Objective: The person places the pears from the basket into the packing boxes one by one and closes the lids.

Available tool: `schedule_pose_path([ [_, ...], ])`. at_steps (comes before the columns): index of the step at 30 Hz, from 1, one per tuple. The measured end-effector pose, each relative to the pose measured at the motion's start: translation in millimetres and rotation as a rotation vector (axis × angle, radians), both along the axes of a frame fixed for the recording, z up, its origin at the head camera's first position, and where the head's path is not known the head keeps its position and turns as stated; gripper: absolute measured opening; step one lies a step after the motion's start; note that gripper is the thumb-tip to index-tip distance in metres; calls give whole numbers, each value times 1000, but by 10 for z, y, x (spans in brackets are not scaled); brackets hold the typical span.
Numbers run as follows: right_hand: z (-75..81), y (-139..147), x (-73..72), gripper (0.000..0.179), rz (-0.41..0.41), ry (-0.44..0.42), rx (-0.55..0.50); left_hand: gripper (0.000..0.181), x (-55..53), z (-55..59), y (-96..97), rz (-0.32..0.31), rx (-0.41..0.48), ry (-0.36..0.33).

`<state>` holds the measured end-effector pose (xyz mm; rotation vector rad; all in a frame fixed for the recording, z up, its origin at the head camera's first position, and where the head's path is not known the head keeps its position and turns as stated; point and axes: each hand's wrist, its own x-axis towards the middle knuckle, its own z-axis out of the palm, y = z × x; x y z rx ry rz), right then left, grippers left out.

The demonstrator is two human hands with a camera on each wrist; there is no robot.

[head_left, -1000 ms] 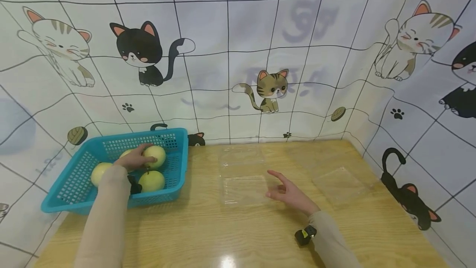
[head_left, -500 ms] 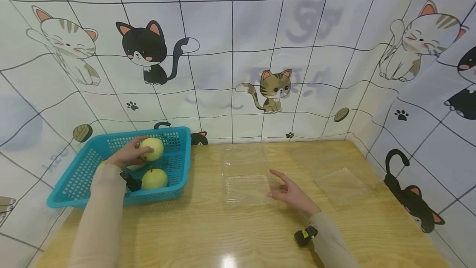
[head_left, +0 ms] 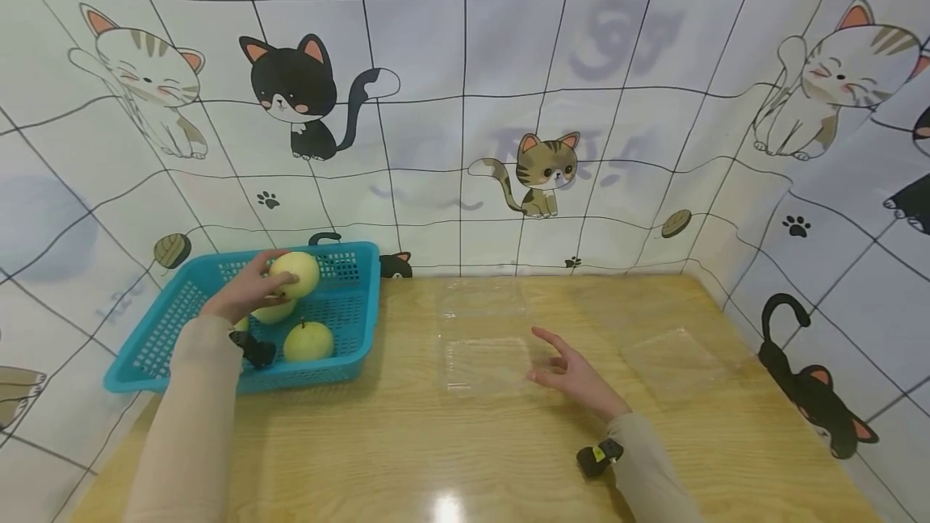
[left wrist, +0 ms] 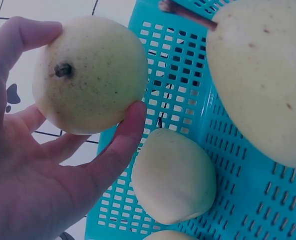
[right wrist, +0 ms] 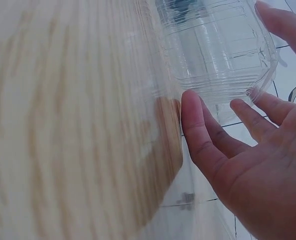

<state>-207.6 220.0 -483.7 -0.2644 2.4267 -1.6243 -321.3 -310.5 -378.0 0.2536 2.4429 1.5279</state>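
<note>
A pale yellow-green pear (head_left: 298, 271) is held in my left hand (head_left: 243, 290) above the blue plastic basket (head_left: 363, 337). The left wrist view shows thumb and fingers gripping this pear (left wrist: 95, 75) from opposite sides, its dark blossom end toward the camera. Lower in the basket lie further pears (head_left: 308, 341), one (left wrist: 173, 177) just beneath the hand. My right hand (head_left: 581, 386) is at the right side of a clear plastic box (head_left: 485, 366) on the table. Its thumb and relaxed fingers are spread beside the box wall (right wrist: 222, 55); firm contact cannot be told.
Another clear plastic piece (head_left: 672, 353) lies on the wooden table (head_left: 363, 458) to the right of my right hand. A cat-patterned cloth (head_left: 436, 127) hangs behind the table and along both sides.
My left hand has lifted the pear from among the others in the basket, raising it slightly. My right hand stays beside the clear box. The head view has shifted slightly left.
</note>
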Motion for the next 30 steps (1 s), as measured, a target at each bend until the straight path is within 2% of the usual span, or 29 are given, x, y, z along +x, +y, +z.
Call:
schedule_pose_path([
  [16, 24, 4, -1, 81, 0, 17, -15, 81, 25, 110, 121, -45, -30, 23],
  [30, 3, 13, 19, 83, 15, -4, -44, 75, 93, 73, 204, -21, -61, 55],
])
